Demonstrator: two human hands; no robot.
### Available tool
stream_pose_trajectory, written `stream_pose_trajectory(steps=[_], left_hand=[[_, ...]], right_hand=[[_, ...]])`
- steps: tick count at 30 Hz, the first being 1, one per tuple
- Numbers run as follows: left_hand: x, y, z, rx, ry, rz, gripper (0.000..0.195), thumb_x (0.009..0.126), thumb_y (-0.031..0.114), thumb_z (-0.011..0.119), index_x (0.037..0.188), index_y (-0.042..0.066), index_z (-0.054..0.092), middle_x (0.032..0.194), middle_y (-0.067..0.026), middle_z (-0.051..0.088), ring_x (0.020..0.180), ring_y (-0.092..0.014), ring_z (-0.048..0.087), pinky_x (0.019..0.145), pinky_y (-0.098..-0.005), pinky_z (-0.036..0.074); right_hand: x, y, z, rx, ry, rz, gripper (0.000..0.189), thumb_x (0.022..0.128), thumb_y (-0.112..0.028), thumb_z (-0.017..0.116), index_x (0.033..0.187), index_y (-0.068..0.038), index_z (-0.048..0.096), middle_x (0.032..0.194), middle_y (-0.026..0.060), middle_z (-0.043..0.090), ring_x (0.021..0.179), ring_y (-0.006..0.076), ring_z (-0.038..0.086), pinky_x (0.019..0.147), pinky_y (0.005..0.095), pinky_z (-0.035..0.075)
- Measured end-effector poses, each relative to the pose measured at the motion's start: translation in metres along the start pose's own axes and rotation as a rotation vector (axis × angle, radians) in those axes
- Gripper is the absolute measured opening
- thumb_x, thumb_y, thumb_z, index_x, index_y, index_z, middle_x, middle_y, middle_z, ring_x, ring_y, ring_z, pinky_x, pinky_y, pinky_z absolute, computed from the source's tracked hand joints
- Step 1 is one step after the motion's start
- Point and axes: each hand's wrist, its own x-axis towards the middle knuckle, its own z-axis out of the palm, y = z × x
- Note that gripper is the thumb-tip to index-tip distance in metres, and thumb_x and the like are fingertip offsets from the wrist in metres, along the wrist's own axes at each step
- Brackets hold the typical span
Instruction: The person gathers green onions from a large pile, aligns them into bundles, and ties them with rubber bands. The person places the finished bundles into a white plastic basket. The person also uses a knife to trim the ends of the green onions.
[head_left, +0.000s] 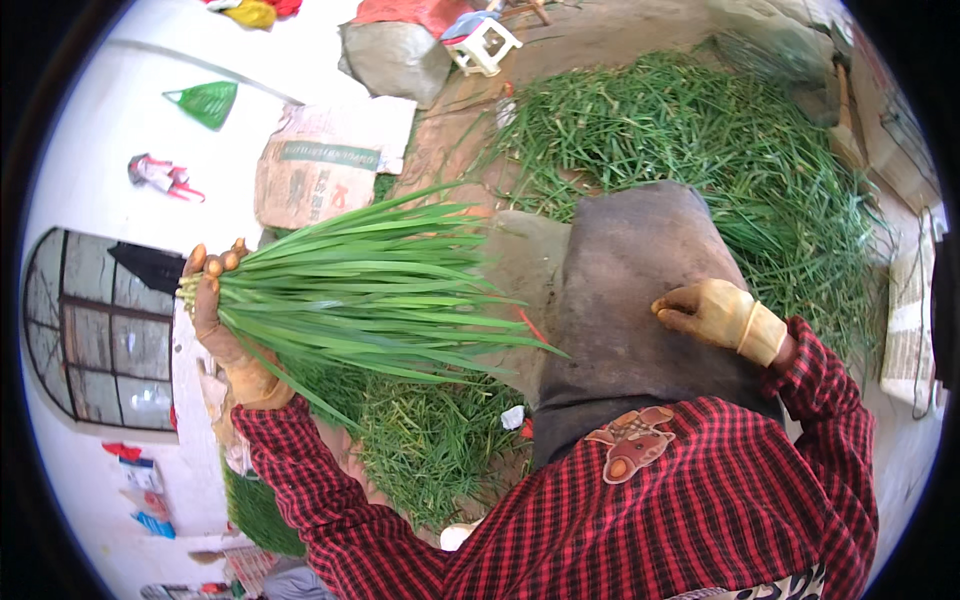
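My left hand (217, 315), in a soiled glove, grips a bunch of long green leaves (360, 289), likely garlic chives, by its pale cut stem ends. The bunch is held out to the left, and its leaf tips fan towards my lap. My right hand (705, 315), in a cream glove with darkened fingertips, is over the dark apron (637, 277) across my lap. Its thumb and fingertips are close together, and I cannot tell whether anything small is between them. A red strip (532, 325) shows by the leaf tips.
Heaps of loose green leaves (675, 127) spread over the floor beyond my lap, with another pile (435, 442) to the left. A printed sack (322, 165) lies by the white wall. A white plastic stool (484, 46) stands far off. At right is a white foam box (907, 322).
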Motion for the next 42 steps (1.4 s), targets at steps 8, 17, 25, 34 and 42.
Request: stream_pose_trajectory(steps=[8, 17, 25, 34, 42], left_hand=[[-0.008, -0.023, 0.039, -0.06, -0.119, -0.057, 0.036, 0.088, 0.009, 0.068, 0.122, 0.0, 0.056, 0.092, -0.0059, 0.062, 0.093, -0.022, 0.06, 0.11, -0.0483, 0.042], [-0.024, -0.038, 0.101, 0.147, -0.22, -0.112, 0.032, 0.083, 0.004, 0.067, 0.113, -0.006, 0.062, 0.092, -0.0116, 0.068, 0.086, -0.021, 0.067, 0.091, -0.0387, 0.054], [-0.031, -0.037, 0.113, 0.349, -0.168, -0.232, 0.035, 0.084, 0.01, 0.068, 0.113, -0.008, 0.062, 0.092, -0.0119, 0.066, 0.087, -0.022, 0.066, 0.091, -0.0376, 0.054], [-0.033, -0.031, 0.114, 0.499, -0.33, -0.371, 0.025, 0.083, 0.002, 0.066, 0.107, -0.003, 0.067, 0.097, -0.007, 0.069, 0.087, -0.013, 0.065, 0.081, -0.0269, 0.052], [-0.044, -0.038, 0.094, 0.443, -0.463, -0.76, 0.023, 0.079, 0.003, 0.07, 0.101, -0.004, 0.067, 0.094, -0.0102, 0.069, 0.078, -0.017, 0.067, 0.074, -0.0293, 0.054]], right_hand=[[0.059, -0.121, 0.005, 0.261, 0.485, -0.718, 0.02, 0.093, -0.023, 0.066, 0.102, -0.006, 0.072, 0.086, 0.0139, 0.071, 0.076, 0.0317, 0.069, 0.068, 0.0419, 0.055], [0.105, -0.209, -0.014, -0.301, 0.488, -0.639, 0.03, 0.091, -0.036, 0.063, 0.086, -0.007, 0.065, 0.09, 0.0117, 0.07, 0.083, 0.0311, 0.068, 0.073, 0.0441, 0.053], [0.112, -0.19, -0.004, 0.155, 0.55, -0.661, 0.036, 0.089, -0.04, 0.064, 0.082, -0.005, 0.063, 0.069, 0.0171, 0.065, 0.065, 0.0397, 0.066, 0.061, 0.0496, 0.053], [0.114, -0.194, -0.025, -0.508, 0.501, -0.629, 0.02, 0.086, -0.029, 0.063, 0.076, -0.011, 0.064, 0.062, 0.0086, 0.064, 0.062, 0.0278, 0.068, 0.055, 0.042, 0.052], [0.102, -0.189, -0.043, -0.915, 0.494, -0.84, 0.013, 0.073, -0.021, 0.062, 0.073, -0.008, 0.066, 0.061, 0.0046, 0.062, 0.058, 0.0216, 0.064, 0.052, 0.0369, 0.048]])
